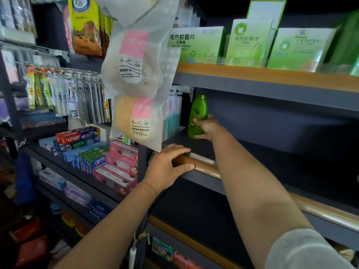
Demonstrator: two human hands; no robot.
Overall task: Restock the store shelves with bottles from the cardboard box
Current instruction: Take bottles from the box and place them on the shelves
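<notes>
Right hand (206, 127) round glossy green bottle (197, 115) — seemingly upright — left hand (168, 167) flat on shelf edge (202, 166).

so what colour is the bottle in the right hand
Green, cap included; the head view shows the bottle.

we see green boxes (250, 43) up top, hanging sponge packs (138, 78) centre, toothpaste boxes (91, 150) left, toothbrushes (64, 92) above them.

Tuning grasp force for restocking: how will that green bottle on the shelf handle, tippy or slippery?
Green bottle stands tall on a narrow base, so probably tips if nudged high. Glossy plastic looks somewhat slippery. The right hand wraps its lower body alone, suggesting it is fairly light.
</notes>
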